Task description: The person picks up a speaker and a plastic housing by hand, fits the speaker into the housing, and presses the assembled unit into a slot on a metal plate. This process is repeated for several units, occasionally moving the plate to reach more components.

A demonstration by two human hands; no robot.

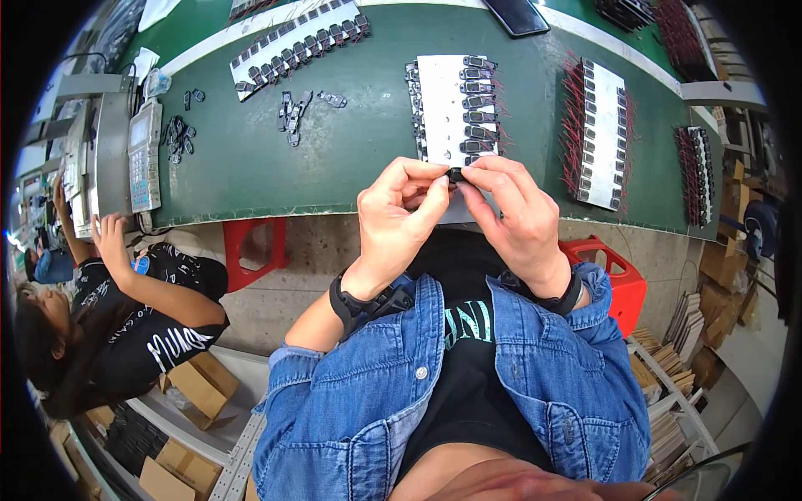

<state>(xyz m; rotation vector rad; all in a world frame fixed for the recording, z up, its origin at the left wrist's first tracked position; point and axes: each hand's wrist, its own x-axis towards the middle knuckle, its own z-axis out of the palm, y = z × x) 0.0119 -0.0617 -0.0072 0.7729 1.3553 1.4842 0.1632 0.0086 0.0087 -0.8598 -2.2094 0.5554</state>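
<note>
Between my fingertips, just off the near edge of the green table, is a small black plastic part (455, 174). My left hand (399, 213) pinches it from one side, and my right hand (520, 213) pinches it from the other. Most of the part is hidden behind the fingers, so its exact kind does not show. Right beyond my hands lies a white board (440, 108) with rows of small black parts along both long sides. Thin reddish wires stick out from the right row.
Similar loaded boards lie at the upper left (301, 43) and right (603, 134). Loose black parts (292, 115) sit left of centre. A dark phone (518, 17) lies at the back. A co-worker (125, 309) works at the left by a keypad device (144, 159). Red stools (614, 280) stand below the table.
</note>
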